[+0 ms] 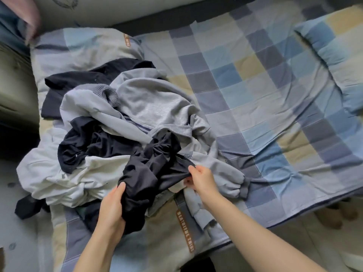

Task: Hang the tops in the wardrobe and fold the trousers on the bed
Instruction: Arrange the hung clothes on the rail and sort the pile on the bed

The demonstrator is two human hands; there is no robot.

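Observation:
A heap of clothes lies on the left half of the bed (255, 85). On its near side is a crumpled black garment (145, 173). My left hand (112, 209) grips its lower bunch, thumb up along the cloth. My right hand (200, 179) pinches the garment's right edge. Under and behind it lie a grey sweatshirt (153, 107) with ribbed cuffs, a pale white top (59, 173), another black piece (82, 142) and a dark navy garment (78, 79) at the back. Which pieces are tops or trousers I cannot tell.
The checked blue, beige and grey bedspread stretches flat to the right of the heap. A matching pillow (334, 48) lies at the far right, another pillow (84, 46) at the back left. Bare feet (337, 216) show on the floor beyond the bed's near edge.

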